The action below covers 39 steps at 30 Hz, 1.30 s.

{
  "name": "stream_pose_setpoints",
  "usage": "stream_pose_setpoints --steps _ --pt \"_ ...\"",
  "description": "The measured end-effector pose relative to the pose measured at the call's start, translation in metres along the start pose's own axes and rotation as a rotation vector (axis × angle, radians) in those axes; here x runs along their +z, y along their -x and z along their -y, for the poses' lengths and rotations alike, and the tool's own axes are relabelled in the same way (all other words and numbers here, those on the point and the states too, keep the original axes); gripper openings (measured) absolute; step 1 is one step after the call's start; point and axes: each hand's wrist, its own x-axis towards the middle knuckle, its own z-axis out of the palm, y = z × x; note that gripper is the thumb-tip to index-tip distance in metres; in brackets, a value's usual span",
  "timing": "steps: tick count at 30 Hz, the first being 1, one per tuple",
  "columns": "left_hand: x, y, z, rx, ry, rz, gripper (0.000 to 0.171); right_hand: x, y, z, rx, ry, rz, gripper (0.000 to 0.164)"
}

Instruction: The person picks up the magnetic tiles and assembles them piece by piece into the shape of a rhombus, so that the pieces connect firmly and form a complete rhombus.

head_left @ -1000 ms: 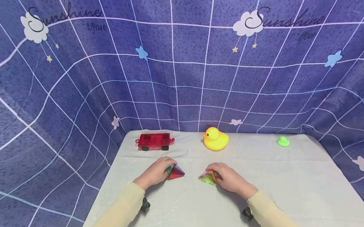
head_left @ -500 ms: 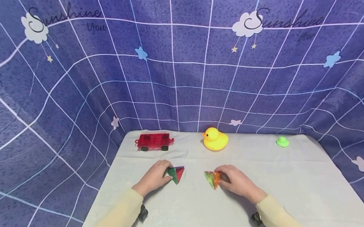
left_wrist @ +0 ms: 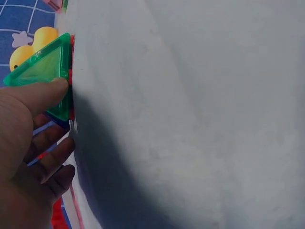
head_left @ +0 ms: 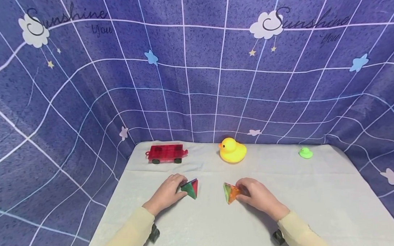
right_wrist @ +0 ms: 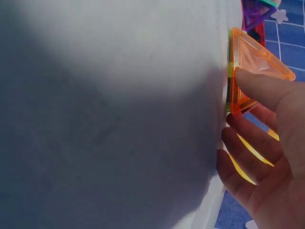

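Observation:
My left hand (head_left: 168,192) pinches a small pyramid of see-through triangular magnetic tiles (head_left: 189,189). Its green face points mostly toward me, with red on the right and a blue edge on top. In the left wrist view the thumb presses on the green tile (left_wrist: 47,59). To the right, my right hand (head_left: 259,196) pinches a second tile pyramid (head_left: 232,193), orange and yellow-green. The right wrist view has the thumb on the orange tile (right_wrist: 259,59). The two pyramids stand apart, points toward me; whether they touch the cloth I cannot tell.
Along the back of the white-covered table (head_left: 207,224) stand a red toy wagon (head_left: 166,153), a big yellow duck (head_left: 232,151) and a small green duck (head_left: 305,153). A blue patterned curtain (head_left: 202,101) rises behind and at the sides.
Both hands have turned their pyramids: green now shows more than red on the left, and orange more on the right. My right hand has shifted slightly right.

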Motion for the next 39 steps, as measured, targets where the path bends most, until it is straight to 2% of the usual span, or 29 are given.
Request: stream_pose_setpoints --steps 7,16,22,32,39 --pt "0.002 0.003 0.001 0.019 0.003 -0.002 0.036 0.001 0.001 0.003 -0.033 -0.024 0.013 0.036" --pt "0.009 0.0 -0.006 0.046 0.011 -0.006 0.036 0.008 -0.005 0.011 0.009 -0.037 0.023 0.037" --pt "0.015 -0.007 -0.012 0.058 0.001 -0.008 0.035 0.014 -0.013 0.014 0.043 -0.051 0.027 0.037" --pt "0.02 -0.021 -0.021 0.076 0.01 -0.01 0.034 0.016 -0.028 0.018 0.026 -0.038 0.02 0.037" --pt "0.026 -0.026 -0.029 0.083 0.008 -0.005 0.035 0.018 -0.03 0.021 0.035 -0.033 0.032 0.036"
